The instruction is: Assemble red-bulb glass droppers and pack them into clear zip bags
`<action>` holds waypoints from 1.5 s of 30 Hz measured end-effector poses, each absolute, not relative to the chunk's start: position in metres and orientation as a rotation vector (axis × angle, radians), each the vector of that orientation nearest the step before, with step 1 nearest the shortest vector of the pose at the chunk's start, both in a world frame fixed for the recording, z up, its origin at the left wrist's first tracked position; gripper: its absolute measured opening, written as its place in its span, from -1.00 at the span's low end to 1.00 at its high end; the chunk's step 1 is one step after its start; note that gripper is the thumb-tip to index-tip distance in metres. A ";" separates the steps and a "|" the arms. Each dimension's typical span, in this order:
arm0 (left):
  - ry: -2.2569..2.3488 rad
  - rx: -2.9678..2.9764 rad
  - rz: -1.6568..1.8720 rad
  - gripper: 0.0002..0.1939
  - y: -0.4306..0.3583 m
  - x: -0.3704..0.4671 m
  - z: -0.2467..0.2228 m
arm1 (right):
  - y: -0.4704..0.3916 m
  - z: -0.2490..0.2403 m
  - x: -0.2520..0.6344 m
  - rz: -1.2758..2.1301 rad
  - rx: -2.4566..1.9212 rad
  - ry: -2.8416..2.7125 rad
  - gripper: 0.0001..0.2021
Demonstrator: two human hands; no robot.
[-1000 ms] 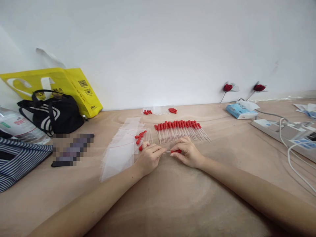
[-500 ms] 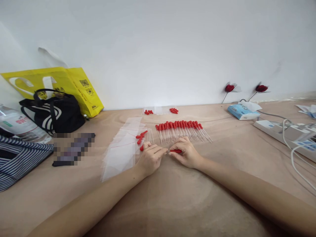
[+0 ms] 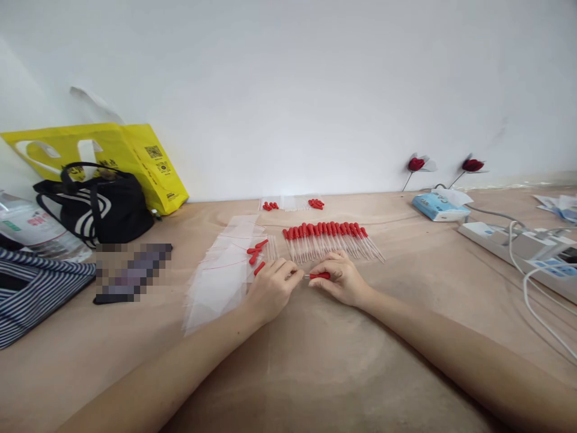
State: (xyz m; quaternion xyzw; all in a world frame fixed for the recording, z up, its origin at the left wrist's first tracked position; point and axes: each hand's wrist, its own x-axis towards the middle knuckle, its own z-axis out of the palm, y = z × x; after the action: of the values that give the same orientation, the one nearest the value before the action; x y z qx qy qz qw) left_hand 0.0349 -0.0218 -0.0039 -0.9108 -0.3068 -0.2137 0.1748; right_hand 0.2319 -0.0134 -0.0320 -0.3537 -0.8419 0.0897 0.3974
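My right hand [image 3: 341,278] is closed on a red rubber bulb [image 3: 320,275], which lies level between its fingers. A thin clear glass tube [image 3: 307,276] runs from the bulb into the pinched fingers of my left hand [image 3: 274,287]. Behind my hands lies a row of glass droppers [image 3: 327,240] with red bulbs at their far ends. Several loose red bulbs [image 3: 253,255] and a few bare glass tubes [image 3: 271,248] rest just beyond my left hand. Overlapping clear plastic bags [image 3: 219,282] are spread to the left.
Small bags with red bulbs [image 3: 316,204] lie by the wall. A yellow bag [image 3: 153,174], black bag [image 3: 112,207] and blurred flat item [image 3: 135,273] are left. Tissues [image 3: 439,206] and a power strip [image 3: 487,234] with cables are right.
My left hand has shifted slightly along the tube, and its fingers are more curled. More clear tube shows between the hands. The whole view has moved a little.
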 end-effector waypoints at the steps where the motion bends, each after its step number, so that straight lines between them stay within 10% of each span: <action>1: -0.932 -2.598 -0.620 -0.75 -0.020 0.033 0.001 | -0.012 -0.032 0.234 0.219 -0.898 -2.115 -0.80; 14: -2.380 -2.376 -0.539 -0.83 0.077 0.042 0.025 | 0.005 -0.044 0.253 0.201 -1.096 -1.807 -0.76; 45: -1.852 -2.543 -0.469 -0.82 0.070 0.018 0.019 | 0.001 -0.046 0.253 0.111 -1.071 -2.037 -0.77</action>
State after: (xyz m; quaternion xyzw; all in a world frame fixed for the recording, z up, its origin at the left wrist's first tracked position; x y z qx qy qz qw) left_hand 0.0180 0.0695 0.0192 -0.7994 -0.5821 -0.1475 -0.0194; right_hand 0.2526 0.0015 -0.0458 -0.4246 -0.8077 0.0440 0.4067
